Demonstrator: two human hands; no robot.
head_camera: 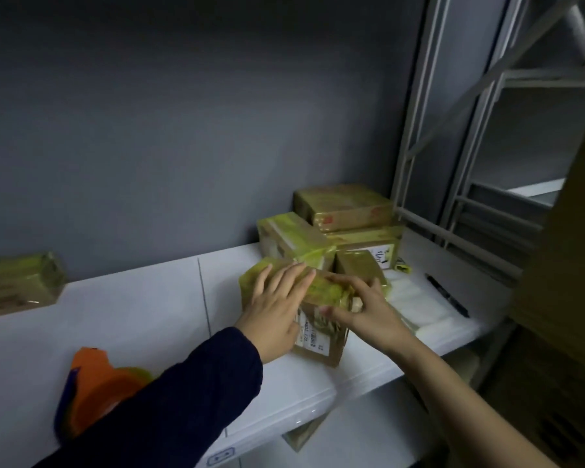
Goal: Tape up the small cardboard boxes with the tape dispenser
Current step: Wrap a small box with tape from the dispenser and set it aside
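A small cardboard box point(321, 346) wrapped in yellow-green tape stands on the white tabletop point(132, 315), a white label on its near side. My left hand point(277, 309), in a dark sleeve, lies flat on the box's top with fingers spread. My right hand point(362, 309) presses the crumpled tape at the box's right top edge, thumb on the side and fingers on top. The orange tape dispenser point(95, 383) lies on the table at the lower left, partly hidden by my left sleeve, held by neither hand.
Several taped boxes point(345, 211) are stacked behind against the grey wall. Another taped box point(17, 282) sits at the far left. Clear plastic bags point(416, 302) and a black pen point(448, 295) lie at the right. A grey metal rack point(470, 146) and large cartons point(568, 265) stand at the right.
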